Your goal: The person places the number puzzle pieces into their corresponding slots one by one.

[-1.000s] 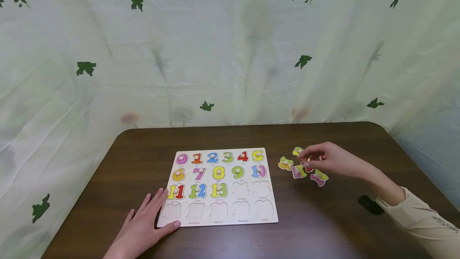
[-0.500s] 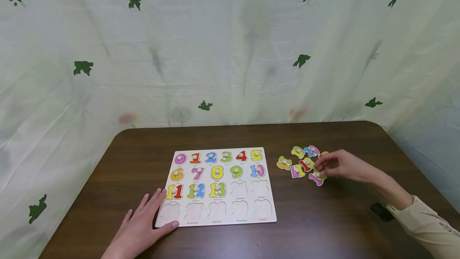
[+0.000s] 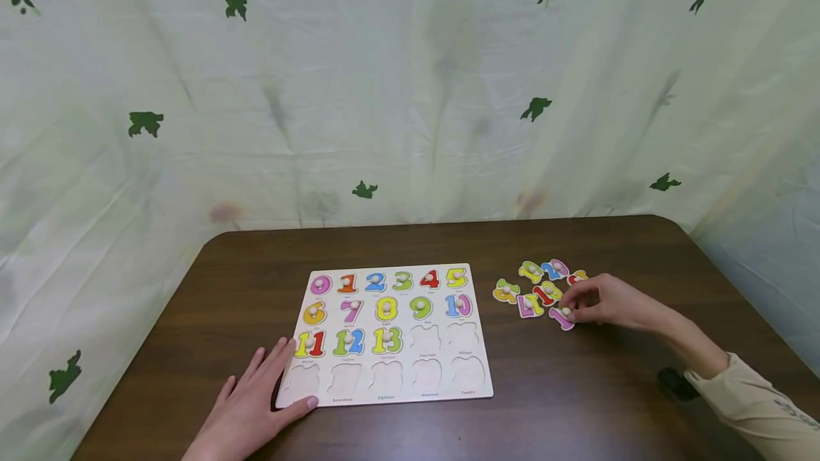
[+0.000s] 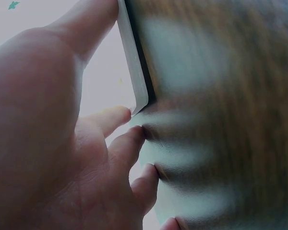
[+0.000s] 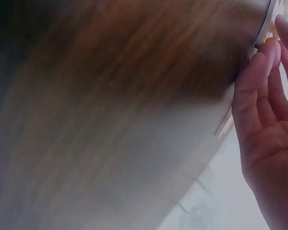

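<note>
A white number puzzle board (image 3: 410, 375) lies on the table, with knobbed pieces for 0 to 13 in its upper rows and bare recesses at the lower right and along the bottom. My left hand (image 3: 246, 397) rests at its lower left corner, thumb on the front edge and fingers spread along the side. In the left wrist view, the board's edge (image 4: 133, 67) runs beside the thumb. At the loose pieces, my right hand (image 3: 615, 302) pinches a pink-and-yellow number puzzle piece (image 3: 560, 320) by its knob; the fingers hide its yellow part.
Several loose number pieces lie close together right of the board, among them a pink-and-yellow one (image 3: 529, 306), a red-and-yellow one (image 3: 546, 295) and a blue-and-pink one (image 3: 554, 269). A small black object (image 3: 676, 384) is by the right sleeve. A leaf-patterned curtain (image 3: 410, 91) hangs behind the table (image 3: 423, 436).
My right hand has moved right and toward me, off the middle of the loose pieces, and now pinches the pink-and-yellow piece. The left hand stays on the board.
</note>
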`<control>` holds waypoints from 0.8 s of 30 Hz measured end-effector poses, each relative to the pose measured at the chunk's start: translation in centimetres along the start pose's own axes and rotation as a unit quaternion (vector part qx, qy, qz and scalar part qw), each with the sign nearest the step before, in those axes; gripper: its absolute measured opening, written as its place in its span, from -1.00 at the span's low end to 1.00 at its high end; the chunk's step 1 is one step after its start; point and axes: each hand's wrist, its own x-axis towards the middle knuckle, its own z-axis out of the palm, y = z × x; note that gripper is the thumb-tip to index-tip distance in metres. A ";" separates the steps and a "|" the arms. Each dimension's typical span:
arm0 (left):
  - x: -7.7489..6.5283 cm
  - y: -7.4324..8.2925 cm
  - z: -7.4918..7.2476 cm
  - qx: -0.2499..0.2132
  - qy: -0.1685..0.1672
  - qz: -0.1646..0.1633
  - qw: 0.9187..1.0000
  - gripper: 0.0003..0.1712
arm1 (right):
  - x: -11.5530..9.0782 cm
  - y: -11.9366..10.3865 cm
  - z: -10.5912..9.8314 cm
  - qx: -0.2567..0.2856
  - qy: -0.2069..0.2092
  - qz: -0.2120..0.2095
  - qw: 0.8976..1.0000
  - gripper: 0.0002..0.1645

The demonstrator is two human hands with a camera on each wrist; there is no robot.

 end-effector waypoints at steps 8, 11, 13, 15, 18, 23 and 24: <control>0.0 0.0 0.0 0.007 0.005 0.004 1.000 0.31 | -0.2 -0.1 0.4 -0.010 0.014 0.003 1.000 -0.84; 0.0 0.0 0.1 0.008 0.003 0.000 1.000 0.31 | -0.4 -0.2 0.6 -0.016 0.019 -0.001 1.000 -0.84; 0.0 0.0 0.1 0.008 0.003 -0.001 1.000 0.31 | -0.5 -0.5 0.6 -0.018 0.025 0.003 1.000 -0.83; 0.0 -0.1 0.1 0.007 0.002 -0.002 1.000 0.31 | -0.6 -0.8 0.7 -0.021 0.032 0.006 0.999 -0.82; 0.0 -0.1 0.2 0.006 0.001 -0.003 1.000 0.31 | -0.6 -1.2 0.9 -0.025 0.041 0.015 0.999 -0.82; 0.2 -0.1 0.1 0.010 0.000 -0.003 1.000 0.31 | -0.5 -2.1 1.6 -0.016 0.056 0.009 0.998 -0.83; 0.2 -0.1 0.1 0.011 0.000 -0.004 1.000 0.32 | -0.5 -2.2 1.8 -0.015 0.061 0.003 0.998 -0.83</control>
